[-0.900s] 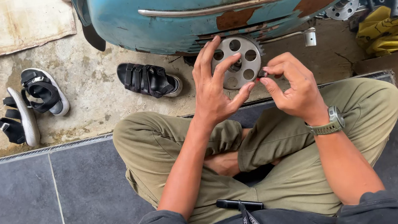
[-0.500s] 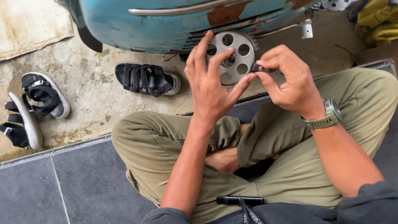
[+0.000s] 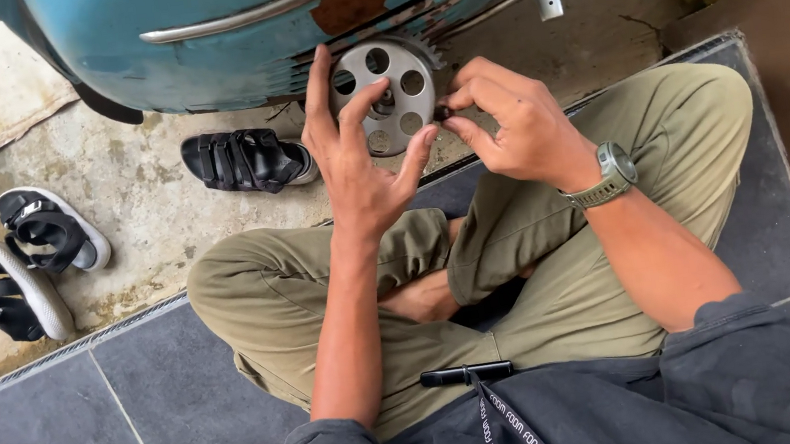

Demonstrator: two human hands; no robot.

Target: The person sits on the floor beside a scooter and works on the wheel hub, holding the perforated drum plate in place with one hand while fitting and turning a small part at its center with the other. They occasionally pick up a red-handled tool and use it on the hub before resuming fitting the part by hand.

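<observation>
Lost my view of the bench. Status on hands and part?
Left hand gripping perforated metal disc. Right hand pinching small dark piece at disc's edge. Nothing between hands.

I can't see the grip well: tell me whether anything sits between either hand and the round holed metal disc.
Nothing visible does. The left hand grips the metal disc directly; the right hand pinches a small dark part at its rim.

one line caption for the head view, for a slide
Seated cross-legged by a blue scooter, left hand holds a holed metal disc while right hand pinches a small part at its edge.
</observation>
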